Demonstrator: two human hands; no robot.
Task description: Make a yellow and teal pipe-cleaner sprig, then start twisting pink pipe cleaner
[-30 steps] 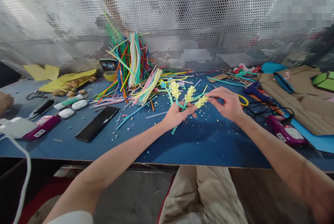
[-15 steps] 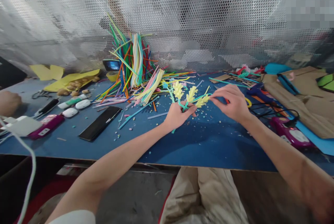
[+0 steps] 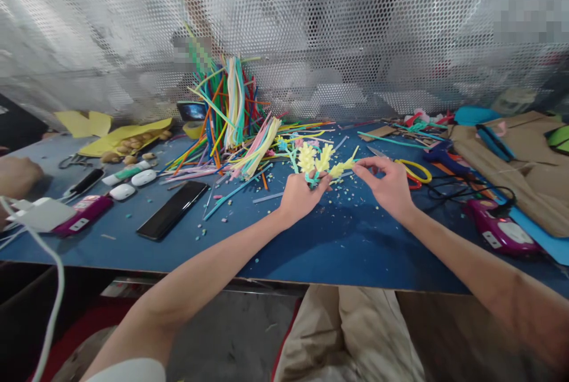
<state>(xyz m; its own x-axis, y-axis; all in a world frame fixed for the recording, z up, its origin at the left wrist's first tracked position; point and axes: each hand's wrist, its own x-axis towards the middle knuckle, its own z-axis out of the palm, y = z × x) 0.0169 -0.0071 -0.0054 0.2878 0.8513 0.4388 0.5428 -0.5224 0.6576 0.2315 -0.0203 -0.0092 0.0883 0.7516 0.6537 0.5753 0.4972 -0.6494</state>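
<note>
Left hand (image 3: 300, 199) holds yellow sprigs (image 3: 306, 158) — right hand (image 3: 390, 185) at one sprig's outer tip.

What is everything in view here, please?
Fuzzy sprigs: three, yellow, centre
Fuzzy stems: many, multicoloured, back centre
Phone: one, black, centre left
Small cases: two, white, near phone
Power strips: two, purple, each side
Adapter: one, white, far left
Scissors: one, yellow and red, centre right
Paper: count unclear, yellow, back left
Small screen: one, dark, back left
Sheeting: one heap, brown, far right
Table: one, blue, centre
Mesh panel: one, silver, behind table
Co-worker's hand: one, bare, left
Left hand: one, bare, holding sprigs
Right hand: one, bare, near sprigs
</note>
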